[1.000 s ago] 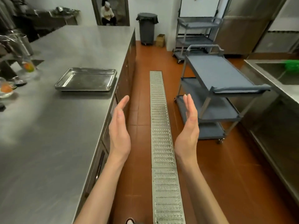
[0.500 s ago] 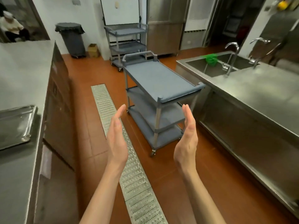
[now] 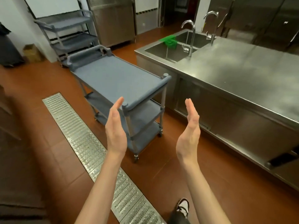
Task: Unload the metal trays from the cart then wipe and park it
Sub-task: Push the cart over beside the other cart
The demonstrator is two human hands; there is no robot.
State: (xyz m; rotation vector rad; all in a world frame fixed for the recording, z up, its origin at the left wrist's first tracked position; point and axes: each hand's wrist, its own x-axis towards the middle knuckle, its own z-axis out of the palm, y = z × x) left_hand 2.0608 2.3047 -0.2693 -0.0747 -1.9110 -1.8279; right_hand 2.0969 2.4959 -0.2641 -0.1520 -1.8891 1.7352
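Note:
A grey three-shelf cart [image 3: 116,78] stands on the red floor beside the steel sink counter, its handle at the far end; all three of its shelves are bare. My left hand [image 3: 115,128] is raised in front of the cart's near corner, fingers straight, palm facing right, holding nothing. My right hand [image 3: 189,131] is raised opposite it, palm facing left, also holding nothing. A green cloth [image 3: 169,42] hangs over the edge of the sink [image 3: 163,53]. No metal tray is in view.
A long steel counter [image 3: 242,75] with two taps runs along the right. A second grey cart [image 3: 68,34] stands against the far wall by a cardboard box [image 3: 31,53]. A metal floor drain grate [image 3: 90,151] runs diagonally on my left. My shoe [image 3: 182,206] shows below.
My view has swung right, away from the left counter and its metal tray, which left the frame. The cart and sink counter now lie ahead and closer. My hands keep the same raised pose.

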